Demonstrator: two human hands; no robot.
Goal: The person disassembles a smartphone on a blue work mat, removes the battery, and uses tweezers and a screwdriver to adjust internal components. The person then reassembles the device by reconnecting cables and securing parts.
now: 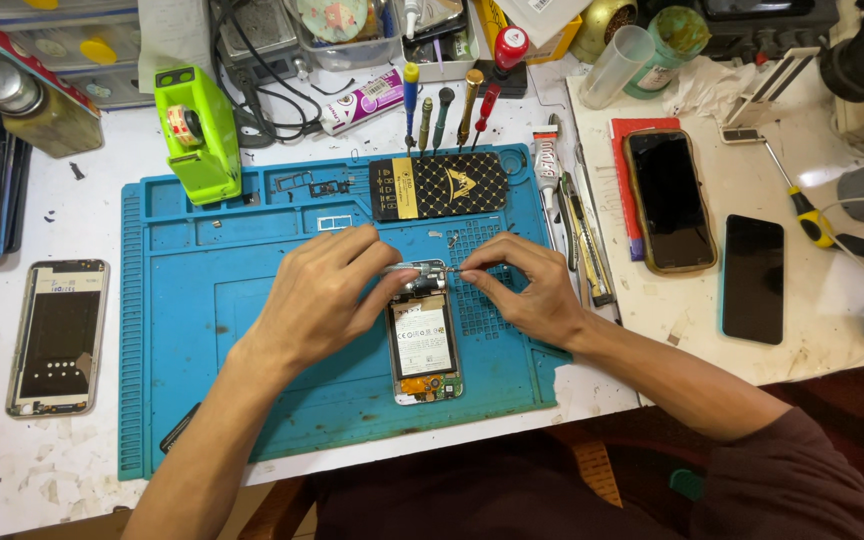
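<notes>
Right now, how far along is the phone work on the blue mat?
Done: the opened phone lies with its back off, battery exposed, on the blue mat. In hand: left hand and right hand pinch a small metal part at its top end. Left: the lower board stays in place; a separate phone frame lies aside.

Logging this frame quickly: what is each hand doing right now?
Left hand: fingers closed on a thin metal tool over the opened phone.
Right hand: fingers pinched at the tool's tip; contents cannot be told.
</notes>
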